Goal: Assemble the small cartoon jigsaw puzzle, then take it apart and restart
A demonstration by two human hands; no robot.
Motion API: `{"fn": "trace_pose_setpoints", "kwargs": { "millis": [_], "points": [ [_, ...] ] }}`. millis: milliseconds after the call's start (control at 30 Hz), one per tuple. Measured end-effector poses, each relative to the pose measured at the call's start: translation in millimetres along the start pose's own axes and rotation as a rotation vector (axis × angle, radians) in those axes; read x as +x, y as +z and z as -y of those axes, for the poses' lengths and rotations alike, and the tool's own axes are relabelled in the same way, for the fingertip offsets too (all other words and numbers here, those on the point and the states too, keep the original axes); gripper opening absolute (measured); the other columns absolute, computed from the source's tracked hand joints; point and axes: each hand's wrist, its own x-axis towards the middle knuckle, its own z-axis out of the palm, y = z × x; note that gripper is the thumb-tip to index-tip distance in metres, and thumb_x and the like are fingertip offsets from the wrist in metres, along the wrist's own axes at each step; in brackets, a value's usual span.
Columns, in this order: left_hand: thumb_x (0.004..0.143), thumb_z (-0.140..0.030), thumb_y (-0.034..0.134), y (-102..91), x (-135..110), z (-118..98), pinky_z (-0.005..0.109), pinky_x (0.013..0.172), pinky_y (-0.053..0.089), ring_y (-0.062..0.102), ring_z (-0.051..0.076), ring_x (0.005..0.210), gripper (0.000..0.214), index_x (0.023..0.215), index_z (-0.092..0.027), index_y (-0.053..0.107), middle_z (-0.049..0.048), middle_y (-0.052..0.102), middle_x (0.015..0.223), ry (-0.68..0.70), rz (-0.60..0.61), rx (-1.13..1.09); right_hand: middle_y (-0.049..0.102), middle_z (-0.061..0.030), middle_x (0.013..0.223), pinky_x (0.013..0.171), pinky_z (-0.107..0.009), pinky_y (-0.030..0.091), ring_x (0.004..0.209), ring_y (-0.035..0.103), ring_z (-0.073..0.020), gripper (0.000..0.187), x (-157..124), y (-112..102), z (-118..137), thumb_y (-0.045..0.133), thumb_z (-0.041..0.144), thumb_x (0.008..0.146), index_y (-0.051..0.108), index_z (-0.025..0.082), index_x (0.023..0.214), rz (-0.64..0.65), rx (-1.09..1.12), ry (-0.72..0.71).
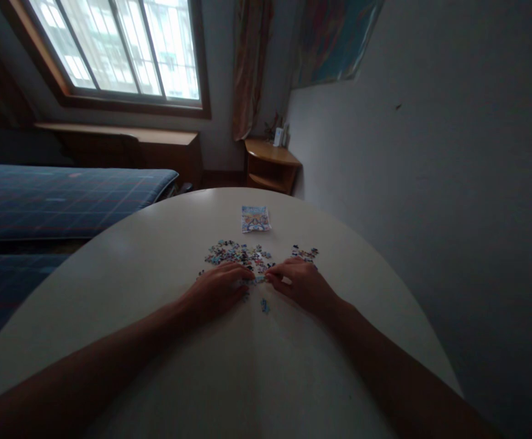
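Both hands rest on a round white table [165,256]. My left hand [220,288] and my right hand [303,283] meet at their fingertips over small jigsaw pieces [259,279], pinching them between the two hands. A heap of loose puzzle pieces [238,253] lies just beyond the fingers. A smaller cluster of pieces [306,251] sits past my right hand. One stray piece [264,305] lies between my wrists. A small printed puzzle packet [255,219] lies farther back on the table.
A bed with a blue plaid cover [55,201] stands left of the table. A wooden corner shelf [270,163] sits under the curtain [250,67], beside a bright window [119,49]. A plain wall [430,183] runs close along the table's right side.
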Motion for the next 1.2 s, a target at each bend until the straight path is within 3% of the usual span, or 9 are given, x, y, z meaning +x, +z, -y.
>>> {"fn": "trace_pose_setpoints", "kwargs": {
  "millis": [200, 633, 833, 1033, 1200],
  "points": [
    [0.092, -0.028, 0.059, -4.5, 1.5, -5.7, 0.030, 0.082, 0.052, 0.065, 0.019, 0.091, 0.014, 0.103, -0.022, 0.066, 0.0047, 0.070, 0.096, -0.022, -0.006, -0.020, 0.074, -0.0038, 0.076, 0.073, -0.027, 0.050, 0.070, 0.067, -0.0148, 0.014, -0.5, 0.7, 4.1, 0.060, 0.026, 0.092, 0.073, 0.020, 0.093, -0.036, 0.108, -0.050],
    [0.093, -0.022, 0.058, 0.8, 3.1, 0.4, 0.027, 0.076, 0.050, 0.063, 0.017, 0.083, 0.011, 0.092, -0.022, 0.069, 0.0025, 0.070, 0.087, 0.034, -0.021, -0.020, 0.074, -0.0022, 0.082, 0.077, -0.027, 0.048, 0.077, 0.065, -0.0148, 0.012, -0.1, 8.8, 0.2, 0.060, 0.023, 0.093, 0.072, 0.022, 0.093, 0.037, 0.162, -0.095],
    [0.091, -0.018, 0.060, -0.7, 3.8, 0.4, 0.029, 0.079, 0.050, 0.061, 0.018, 0.086, 0.008, 0.091, -0.020, 0.069, 0.0035, 0.070, 0.087, 0.078, -0.031, 0.038, 0.071, -0.0038, 0.087, 0.079, -0.030, 0.046, 0.083, 0.061, -0.0167, 0.013, -0.3, 6.6, -2.8, 0.061, 0.026, 0.093, 0.073, 0.022, 0.091, 0.111, 0.092, -0.086],
    [0.093, -0.020, 0.058, 2.1, 2.4, 1.4, 0.031, 0.084, 0.051, 0.062, 0.018, 0.092, 0.010, 0.094, -0.020, 0.068, 0.0050, 0.070, 0.097, 0.053, -0.058, 0.067, 0.069, -0.0046, 0.098, 0.090, -0.036, 0.044, 0.094, 0.061, -0.0189, 0.013, -2.6, 6.0, -2.0, 0.067, 0.028, 0.088, 0.071, 0.024, 0.100, 0.114, 0.048, -0.033],
    [0.092, -0.021, 0.060, 4.8, 2.2, 4.4, 0.034, 0.090, 0.052, 0.063, 0.019, 0.098, 0.013, 0.101, -0.021, 0.069, 0.0052, 0.071, 0.104, 0.080, -0.049, 0.049, 0.069, -0.0056, 0.099, 0.089, -0.035, 0.046, 0.094, 0.062, -0.0191, 0.015, -2.6, 7.4, 0.2, 0.069, 0.026, 0.086, 0.071, 0.024, 0.100, 0.104, 0.043, -0.004]
  ]
}}
